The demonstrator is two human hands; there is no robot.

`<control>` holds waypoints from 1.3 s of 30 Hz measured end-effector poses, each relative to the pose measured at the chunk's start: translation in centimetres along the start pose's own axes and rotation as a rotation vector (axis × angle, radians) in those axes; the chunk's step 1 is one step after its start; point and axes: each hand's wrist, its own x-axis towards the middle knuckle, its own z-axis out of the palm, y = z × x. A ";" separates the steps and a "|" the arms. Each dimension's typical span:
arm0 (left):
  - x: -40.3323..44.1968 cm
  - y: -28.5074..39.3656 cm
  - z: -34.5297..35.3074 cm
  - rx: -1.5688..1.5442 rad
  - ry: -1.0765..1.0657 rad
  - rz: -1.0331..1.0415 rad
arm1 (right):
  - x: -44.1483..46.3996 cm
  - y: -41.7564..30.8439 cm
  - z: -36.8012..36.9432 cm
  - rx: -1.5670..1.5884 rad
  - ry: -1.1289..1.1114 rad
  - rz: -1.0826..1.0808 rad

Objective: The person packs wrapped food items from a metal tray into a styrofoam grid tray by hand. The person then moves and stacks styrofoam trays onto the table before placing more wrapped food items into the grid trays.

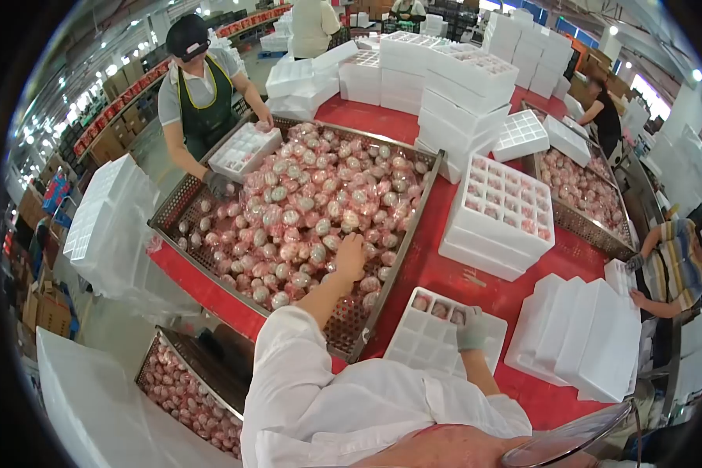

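Observation:
My left hand [351, 258], bare, reaches into a perforated metal bin [343, 331] heaped with plastic-wrapped eggs [304, 199]. Its fingers curl down among the eggs, and what they hold is hidden. My right hand [472, 329] wears a light grey glove and is over the right part of a white foam tray [413, 343] with square compartments. A wrapped egg [458, 315] shows at its fingertips, in the tray's upper row. Two more wrapped eggs [439, 310] sit in that row to the left. The tray's lower compartments that show hold no eggs.
Across the bin, a person [203, 93] in a dark apron holds another foam tray [246, 150]. Filled foam trays [495, 226] are stacked on the red table [413, 273]. Foam lids [577, 335] lean at right, near a person in stripes [675, 261]. A second egg bin [187, 390] stands lower left.

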 end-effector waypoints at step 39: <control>-7.7 24.9 -8.5 -0.686 -0.481 0.093 | -0.4 -7.2 -11.4 0.427 -0.333 -0.147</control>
